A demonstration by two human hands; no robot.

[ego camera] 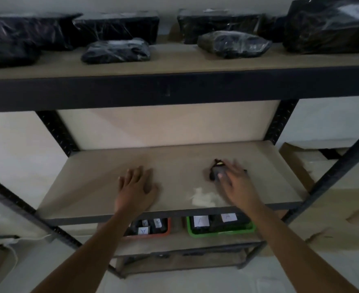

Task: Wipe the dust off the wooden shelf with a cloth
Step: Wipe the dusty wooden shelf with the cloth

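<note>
The dark cloth (216,172) lies bunched under the right hand (234,178), fingers spread and pressing it to the shelf (89,182); the pale dust patch (202,197) sits just nearer (toward the front edge); the left hand (137,187) rests flat, holding nothing, well apart.

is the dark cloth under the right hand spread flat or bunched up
Bunched up. The cloth shows as a small crumpled dark lump under the right hand, pressed on the shelf.

Both arms reach forward, left hand (136,187) flat with fingers straight, right hand (236,180) spread palm-down.
</note>
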